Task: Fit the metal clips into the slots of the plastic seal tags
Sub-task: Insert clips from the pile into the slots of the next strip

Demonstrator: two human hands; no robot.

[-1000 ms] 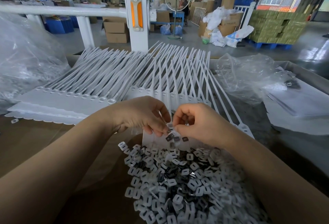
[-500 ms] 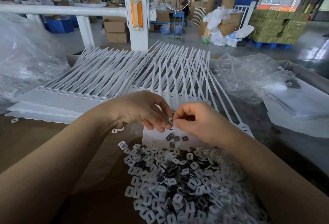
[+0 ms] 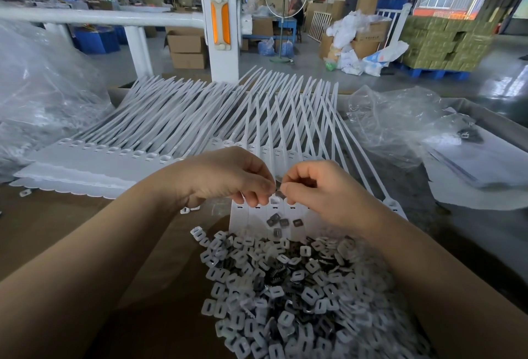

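Note:
A strip of joined white plastic seal tags lies in front of me, long tails fanning away. Several dark metal clips lie loose on the tag faces. My left hand and my right hand meet fingertip to fingertip just above a tag slot. Both hands pinch with thumb and forefinger; a small metal clip seems to sit between the fingertips, mostly hidden. A heap of white plastic caps and dark clips lies nearer to me on the brown table.
More strips of white seal tags are stacked at the left. Crumpled clear plastic bags lie at the left and right. A white post with an orange reflector stands behind the table.
Both hands have lifted slightly away from the loose clips and drawn together over the tag slots, fingertips now touching.

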